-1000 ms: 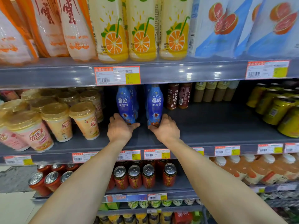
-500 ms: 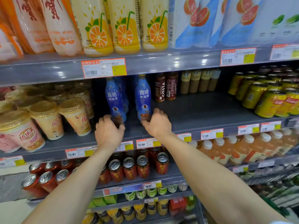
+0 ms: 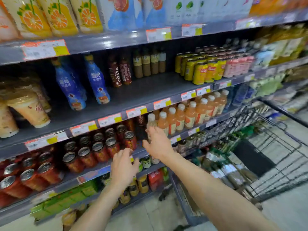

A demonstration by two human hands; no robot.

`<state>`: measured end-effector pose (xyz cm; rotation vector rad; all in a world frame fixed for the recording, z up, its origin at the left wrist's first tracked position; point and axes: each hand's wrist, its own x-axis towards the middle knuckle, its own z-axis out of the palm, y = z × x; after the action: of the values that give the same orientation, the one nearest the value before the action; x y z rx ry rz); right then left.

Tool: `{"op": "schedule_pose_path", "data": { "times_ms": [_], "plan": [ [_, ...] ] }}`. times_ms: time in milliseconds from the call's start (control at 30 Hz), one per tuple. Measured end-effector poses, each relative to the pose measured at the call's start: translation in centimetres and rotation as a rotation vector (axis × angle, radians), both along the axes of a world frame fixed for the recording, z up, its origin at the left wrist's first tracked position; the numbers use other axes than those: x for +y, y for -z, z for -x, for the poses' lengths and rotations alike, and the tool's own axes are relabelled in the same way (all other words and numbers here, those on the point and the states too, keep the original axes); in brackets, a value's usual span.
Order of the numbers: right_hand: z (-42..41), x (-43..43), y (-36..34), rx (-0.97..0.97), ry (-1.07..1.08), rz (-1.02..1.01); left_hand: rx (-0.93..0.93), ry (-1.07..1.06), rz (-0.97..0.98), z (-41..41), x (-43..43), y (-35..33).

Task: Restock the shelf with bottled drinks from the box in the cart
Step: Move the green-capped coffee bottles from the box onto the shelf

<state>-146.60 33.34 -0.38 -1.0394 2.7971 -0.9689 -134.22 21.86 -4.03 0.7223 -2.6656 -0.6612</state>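
Restocking, the moment after a placement.

**Shelf** (image 3: 150, 92) — the middle tier. Its bare dark board runs from the blue bottles rightward to the yellow cans (image 3: 200, 70), with only a few brown bottles (image 3: 120, 72) standing at the back. By judgement, much room for stock remains.

**Cart** (image 3: 283, 147). The wire cart has come into view at the right as your head turns toward it. A dark shape (image 3: 253, 157) in its basket may be the box, but the blur forbids saying so.

**Blue bottles** (image 3: 98, 82). Two stand near the front of the middle tier, a little apart. Your hands steadied their bases a second ago, and now nothing touches them.

**Hands.** Your left hand (image 3: 124, 165) and right hand (image 3: 158, 144) have dropped below that tier. They now hang in front of the red cans (image 3: 100, 150) and the pale orange bottles (image 3: 188, 114). The fingers of both hands are spread and relaxed, and neither holds anything.

Reading: this pair is set down and released — the next step is likely a reach into the cart for more bottles.
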Motion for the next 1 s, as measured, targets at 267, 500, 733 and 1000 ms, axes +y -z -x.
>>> {"op": "schedule_pose_path", "data": {
  "times_ms": [267,500,733,1000],
  "plan": [
    [1.1,15.2,9.3,-0.239,0.185,-0.237,-0.125,0.101,-0.043,-0.8,9.9,3.9],
    [6.9,26.4,16.9,-0.376,0.278,-0.356,-0.307,0.121,-0.099,5.2,18.4,9.8],
    [14.4,36.1,23.0,-0.546,0.245,-0.546,-0.495,0.082,-0.263,12.9,28.7,16.3],
    [23.5,43.5,27.0,-0.551,0.407,-0.783,-0.671,0.076,-0.340,18.1,35.0,21.7]
  ]
}}
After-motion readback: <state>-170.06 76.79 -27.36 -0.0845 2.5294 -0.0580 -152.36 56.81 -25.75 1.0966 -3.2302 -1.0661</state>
